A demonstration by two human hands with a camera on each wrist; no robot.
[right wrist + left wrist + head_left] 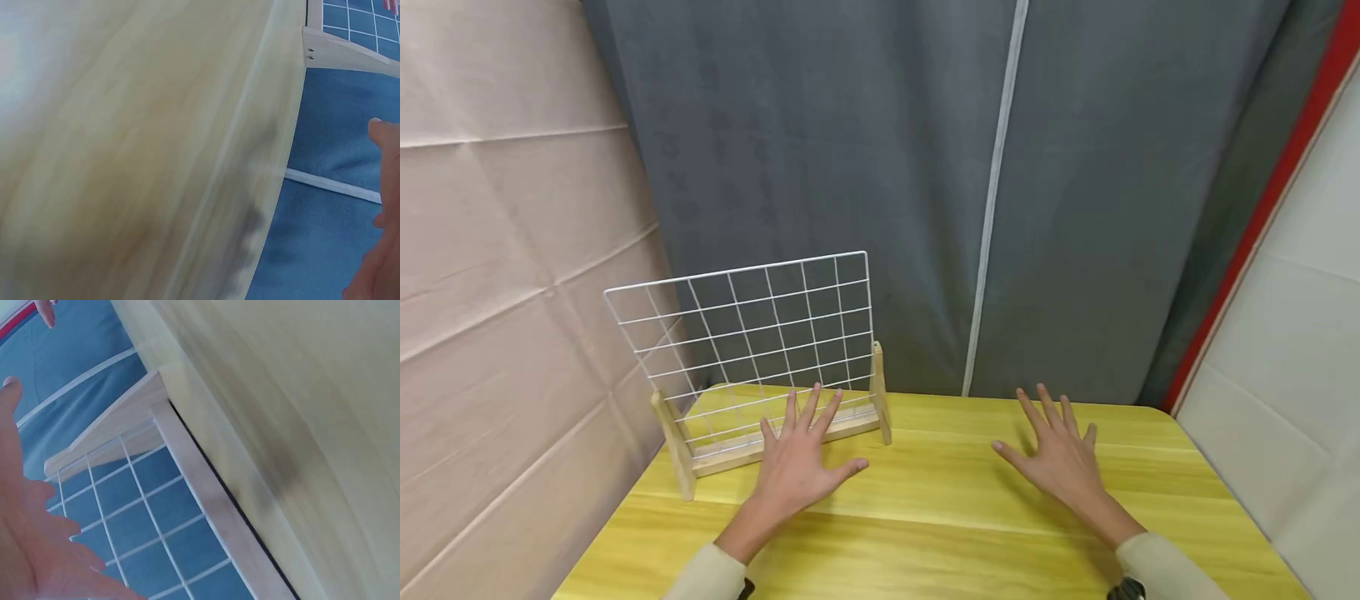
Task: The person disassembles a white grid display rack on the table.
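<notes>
A white wire grid panel [752, 325] stands upright in a light wooden base [775, 446] at the back left of a yellow wooden table [940, 508]. My left hand [801, 462] hovers palm down with fingers spread just in front of the base, holding nothing. My right hand [1056, 454] is spread flat over the table's right half, also holding nothing. In the left wrist view the grid panel [144, 519] and its wooden rail [206, 506] are close, with my left hand's fingers [31, 550] at the left edge. The right wrist view shows the table [137, 156], blurred, and my right hand's fingertips [384, 134].
A grey curtain [925, 183] with a pale vertical seam hangs behind the table. A beige quilted wall [497, 292] stands at the left, and a white panel [1292, 350] with a red edge at the right. The table's back edge meets the curtain.
</notes>
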